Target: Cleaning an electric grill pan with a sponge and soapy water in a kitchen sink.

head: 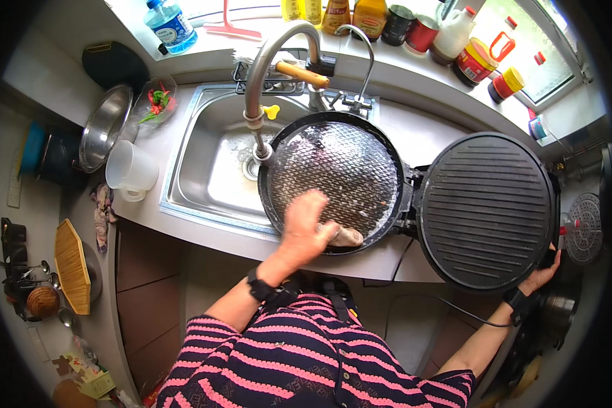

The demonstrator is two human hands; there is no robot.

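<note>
An electric griddle lies unfolded. Its round, wet plate with a crosshatched surface (336, 173) rests partly over the steel sink (214, 153), and suds show on it. My left hand (308, 224) is over the near left of this plate, slightly blurred, with a light cloth (347, 237) at its fingers; the hold on the cloth is unclear. On the right, the ridged plate (484, 209) is joined by a hinge. My right hand (543, 270) grips the black handle at its lower right edge, partly hidden behind the plate.
A curved faucet (255, 76) arches over the sink, its head close to the griddle's left rim. A plastic jug (132, 168), a steel bowl (106, 127) and a dish of peppers (158, 102) stand left. Bottles (370, 20) line the windowsill. A black cord (454, 305) hangs in front.
</note>
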